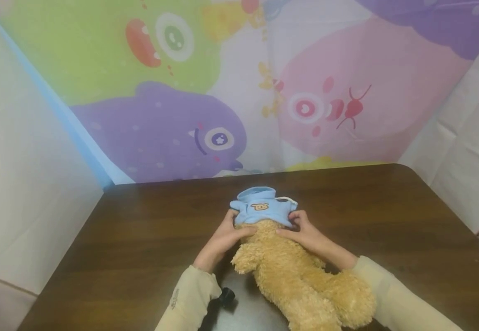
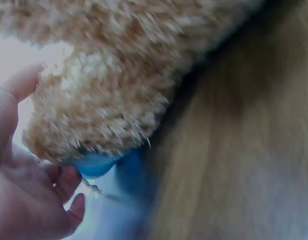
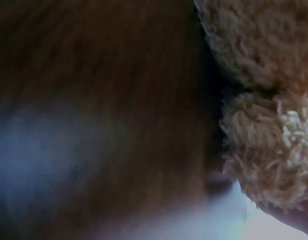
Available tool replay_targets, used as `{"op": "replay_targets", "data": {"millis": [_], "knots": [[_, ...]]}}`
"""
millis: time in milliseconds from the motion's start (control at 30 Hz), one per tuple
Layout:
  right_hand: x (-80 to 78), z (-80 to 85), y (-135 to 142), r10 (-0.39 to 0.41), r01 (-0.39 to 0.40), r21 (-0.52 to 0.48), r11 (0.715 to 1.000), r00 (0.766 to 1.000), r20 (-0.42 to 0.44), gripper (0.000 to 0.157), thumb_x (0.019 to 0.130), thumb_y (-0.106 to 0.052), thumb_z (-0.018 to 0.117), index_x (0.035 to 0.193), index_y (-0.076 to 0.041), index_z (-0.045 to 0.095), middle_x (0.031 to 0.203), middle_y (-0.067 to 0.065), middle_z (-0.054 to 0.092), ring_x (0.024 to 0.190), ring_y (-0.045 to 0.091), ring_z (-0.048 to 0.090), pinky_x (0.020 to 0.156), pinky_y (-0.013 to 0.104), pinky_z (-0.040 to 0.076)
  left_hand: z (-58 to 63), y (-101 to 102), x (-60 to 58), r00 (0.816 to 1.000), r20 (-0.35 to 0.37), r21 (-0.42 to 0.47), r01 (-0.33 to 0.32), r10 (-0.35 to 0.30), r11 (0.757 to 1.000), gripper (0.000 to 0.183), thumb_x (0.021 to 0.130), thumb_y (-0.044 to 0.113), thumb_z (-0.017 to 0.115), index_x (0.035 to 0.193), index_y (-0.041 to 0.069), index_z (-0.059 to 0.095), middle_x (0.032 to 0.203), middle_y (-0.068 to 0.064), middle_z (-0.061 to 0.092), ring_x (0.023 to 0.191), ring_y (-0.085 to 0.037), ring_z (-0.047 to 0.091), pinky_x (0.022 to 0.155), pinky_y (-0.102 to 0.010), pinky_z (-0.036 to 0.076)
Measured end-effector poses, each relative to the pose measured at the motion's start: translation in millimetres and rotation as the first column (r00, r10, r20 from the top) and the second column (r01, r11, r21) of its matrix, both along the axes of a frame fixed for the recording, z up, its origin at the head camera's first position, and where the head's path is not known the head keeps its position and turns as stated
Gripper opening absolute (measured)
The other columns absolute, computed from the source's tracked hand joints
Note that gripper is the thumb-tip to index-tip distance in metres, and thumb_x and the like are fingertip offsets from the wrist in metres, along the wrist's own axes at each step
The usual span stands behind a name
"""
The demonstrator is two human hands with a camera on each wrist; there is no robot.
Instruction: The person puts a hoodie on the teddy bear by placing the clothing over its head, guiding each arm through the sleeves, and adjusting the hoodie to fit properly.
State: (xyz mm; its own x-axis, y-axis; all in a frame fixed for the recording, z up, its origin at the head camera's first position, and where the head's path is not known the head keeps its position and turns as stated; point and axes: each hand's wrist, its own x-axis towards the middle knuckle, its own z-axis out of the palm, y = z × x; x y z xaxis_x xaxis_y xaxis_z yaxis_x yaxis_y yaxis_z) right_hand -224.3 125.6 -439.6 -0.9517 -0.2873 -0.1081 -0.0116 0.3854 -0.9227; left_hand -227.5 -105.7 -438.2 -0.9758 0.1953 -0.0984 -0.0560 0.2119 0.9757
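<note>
A fluffy tan plush toy [image 1: 289,271] lies on the table with its legs toward me. At its far end a small light-blue doll shirt [image 1: 260,202], with an animal-face patch and a pale cord, covers that end. My left hand [image 1: 228,233] grips the shirt's lower left edge, its thumb over the fur. On the opposite side my right hand [image 1: 307,233] holds the lower right edge, thumb also on the plush. In the left wrist view, the curled fingers [image 2: 68,182] sit beside the blue cloth [image 2: 96,167]. The right wrist view shows mostly blurred fur [image 3: 269,145]; that hand is largely hidden.
The dark brown wooden table [image 1: 140,257] extends to both sides. A small black object [image 1: 226,297] is beside my left sleeve. Behind the table hangs a cartoon-printed curtain [image 1: 161,133], with white sheets [image 1: 37,138] at the sides.
</note>
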Motion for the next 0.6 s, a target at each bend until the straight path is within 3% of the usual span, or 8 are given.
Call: {"op": "replay_targets", "data": {"millis": [167, 267, 433, 500, 600], "knots": [[2.3, 0.4, -1.6, -0.013, 0.014, -0.029, 0.999, 0.999, 0.032, 0.064, 0.080, -0.035, 0.067, 0.120, -0.004, 0.027, 0.131, 0.027, 0.037, 0.125, 0.040, 0.034, 0.105, 0.050, 0.025, -3.0, 1.4, 0.4, 0.996, -0.025, -0.092, -0.082, 0.080, 0.992, 0.061, 0.069, 0.029, 0.077, 0.117, 0.007, 0.046, 0.112, -0.009, 0.054, 0.101, -0.020, 0.050, 0.089, -0.036, 0.041], [2.1, -1.4, -1.5, -0.032, 0.033, -0.044, 0.998, 0.999, 0.024, 0.061, 0.079, -0.033, 0.068, 0.117, -0.005, 0.030, 0.127, 0.024, 0.043, 0.121, 0.037, 0.040, 0.102, 0.048, 0.029, -2.1, 3.7, 2.5, 0.990, -0.053, -0.178, -0.142, 0.134, 0.974, 0.066, 0.068, 0.034, 0.077, 0.120, 0.006, 0.049, 0.113, -0.010, 0.057, 0.101, -0.022, 0.053, 0.089, -0.038, 0.043], [-0.1, -3.6, 0.9, -0.060, 0.059, -0.031, 0.998, 0.998, -0.023, 0.054, 0.077, -0.029, 0.071, 0.109, -0.004, 0.035, 0.112, 0.017, 0.049, 0.109, 0.031, 0.049, 0.096, 0.043, 0.037, 3.4, 5.0, 8.3, 0.975, -0.090, -0.280, -0.221, 0.203, 0.934, 0.058, 0.065, 0.044, 0.076, 0.099, 0.006, 0.049, 0.091, -0.006, 0.055, 0.084, -0.019, 0.051, 0.073, -0.032, 0.044], [-0.6, -3.3, 1.8, -0.063, 0.063, -0.008, 0.998, 0.997, -0.042, 0.053, 0.076, -0.030, 0.071, 0.107, -0.004, 0.037, 0.106, 0.015, 0.051, 0.104, 0.028, 0.051, 0.093, 0.042, 0.039, 3.9, 1.2, 10.9, 0.980, -0.081, -0.237, -0.197, 0.183, 0.951, 0.054, 0.067, 0.042, 0.076, 0.093, 0.006, 0.046, 0.086, -0.005, 0.050, 0.081, -0.017, 0.048, 0.070, -0.029, 0.041], [-0.6, -2.5, 3.4, -0.056, 0.058, 0.029, 0.998, 0.997, -0.061, 0.054, 0.076, -0.033, 0.071, 0.108, -0.005, 0.037, 0.103, 0.014, 0.055, 0.100, 0.026, 0.053, 0.090, 0.041, 0.040, 2.6, -8.9, 13.3, 0.995, -0.037, -0.111, -0.101, 0.098, 0.989, 0.044, 0.074, 0.030, 0.073, 0.096, 0.005, 0.044, 0.091, -0.006, 0.053, 0.083, -0.016, 0.051, 0.073, -0.029, 0.043]]}}
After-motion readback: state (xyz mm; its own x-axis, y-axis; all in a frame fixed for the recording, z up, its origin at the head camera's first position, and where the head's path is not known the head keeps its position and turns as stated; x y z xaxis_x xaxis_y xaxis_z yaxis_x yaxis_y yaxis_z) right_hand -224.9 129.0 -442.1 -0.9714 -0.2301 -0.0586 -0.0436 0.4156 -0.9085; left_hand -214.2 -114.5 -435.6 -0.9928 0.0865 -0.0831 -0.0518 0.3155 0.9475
